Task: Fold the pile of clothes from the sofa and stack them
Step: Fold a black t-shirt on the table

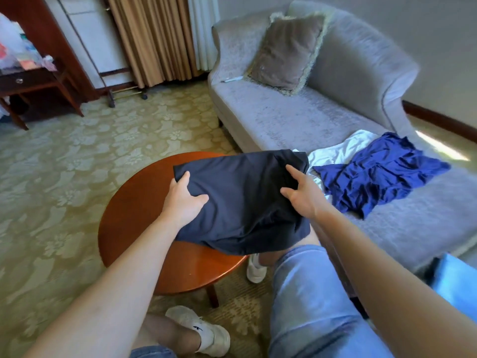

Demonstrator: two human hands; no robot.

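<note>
Sofa (284, 120), one white garment (333, 151), one blue garment (382, 174), one navy garment (240, 200) held

Over round table (134, 202) right edge, left hand (182, 200) grips folded navy garment (245, 200) at its left edge, right hand (300, 195) holds its right edge; blue garment (379, 174) atop white garment (335, 148) on sofa (284, 120) seat's near end
</note>
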